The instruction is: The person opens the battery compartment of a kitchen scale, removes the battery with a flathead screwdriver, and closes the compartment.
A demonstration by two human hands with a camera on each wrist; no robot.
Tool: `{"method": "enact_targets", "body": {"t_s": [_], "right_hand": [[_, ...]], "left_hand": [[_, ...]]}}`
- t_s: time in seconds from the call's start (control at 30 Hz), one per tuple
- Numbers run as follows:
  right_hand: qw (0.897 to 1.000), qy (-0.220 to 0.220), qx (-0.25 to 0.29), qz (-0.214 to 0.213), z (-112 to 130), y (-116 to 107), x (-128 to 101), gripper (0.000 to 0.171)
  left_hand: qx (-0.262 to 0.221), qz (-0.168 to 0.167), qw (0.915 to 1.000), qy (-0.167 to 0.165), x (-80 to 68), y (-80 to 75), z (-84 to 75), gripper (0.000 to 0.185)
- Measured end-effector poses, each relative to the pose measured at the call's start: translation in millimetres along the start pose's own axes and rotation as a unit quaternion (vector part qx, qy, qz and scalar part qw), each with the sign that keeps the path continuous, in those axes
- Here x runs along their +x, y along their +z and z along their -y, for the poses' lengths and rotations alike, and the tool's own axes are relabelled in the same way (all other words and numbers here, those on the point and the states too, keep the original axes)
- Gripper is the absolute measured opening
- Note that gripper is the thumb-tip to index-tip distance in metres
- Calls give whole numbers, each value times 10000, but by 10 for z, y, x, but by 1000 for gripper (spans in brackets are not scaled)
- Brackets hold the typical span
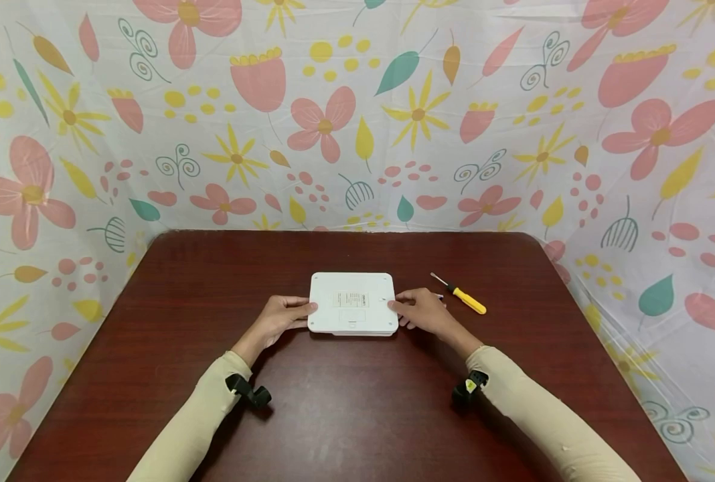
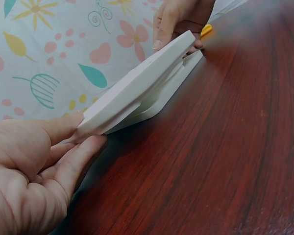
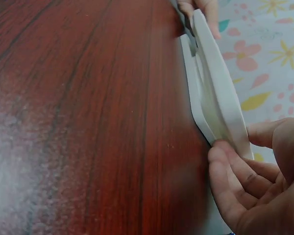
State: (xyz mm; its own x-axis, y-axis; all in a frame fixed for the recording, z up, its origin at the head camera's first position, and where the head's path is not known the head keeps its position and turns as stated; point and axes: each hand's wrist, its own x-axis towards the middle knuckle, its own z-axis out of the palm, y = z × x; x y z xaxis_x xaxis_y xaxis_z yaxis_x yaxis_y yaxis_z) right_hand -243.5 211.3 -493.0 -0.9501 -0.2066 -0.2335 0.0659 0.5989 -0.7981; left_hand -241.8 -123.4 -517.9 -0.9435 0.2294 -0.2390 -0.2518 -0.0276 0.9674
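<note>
A flat white plastic device (image 1: 350, 284) with rounded corners is held at the middle of the table, its labelled underside facing up. A printed label and a small rectangular cover show on that face. My left hand (image 1: 280, 316) pinches its left edge, thumb on top and fingers below. At the right edge my right hand (image 1: 425, 312) pinches in the same way. In the left wrist view the upper shell (image 2: 132, 81) is tilted, with a gap between it and a thinner white part (image 2: 159, 100) underneath. The right wrist view also shows this lower part (image 3: 195, 98) close to the tabletop.
A screwdriver (image 1: 468, 301) with a yellow handle lies right of my right hand. Just behind that hand, a small thin object (image 1: 439, 296) is mostly hidden. The dark red wooden table (image 1: 345, 402) ends at a floral curtain (image 1: 357, 167) at the back and sides.
</note>
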Motion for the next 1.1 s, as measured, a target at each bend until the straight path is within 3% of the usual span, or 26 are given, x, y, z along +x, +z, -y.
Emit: {"method": "enact_targets", "body": {"t_s": [0.5,1.1], "right_hand": [[9937,293,992,439,-32,-54,50,47],[9936,211,979,519,-1,-103,34,48]], "left_hand": [[39,31,10000,23,-11,0,-6,39],[130,92,9999,-21,14,-23,-35,41]]}}
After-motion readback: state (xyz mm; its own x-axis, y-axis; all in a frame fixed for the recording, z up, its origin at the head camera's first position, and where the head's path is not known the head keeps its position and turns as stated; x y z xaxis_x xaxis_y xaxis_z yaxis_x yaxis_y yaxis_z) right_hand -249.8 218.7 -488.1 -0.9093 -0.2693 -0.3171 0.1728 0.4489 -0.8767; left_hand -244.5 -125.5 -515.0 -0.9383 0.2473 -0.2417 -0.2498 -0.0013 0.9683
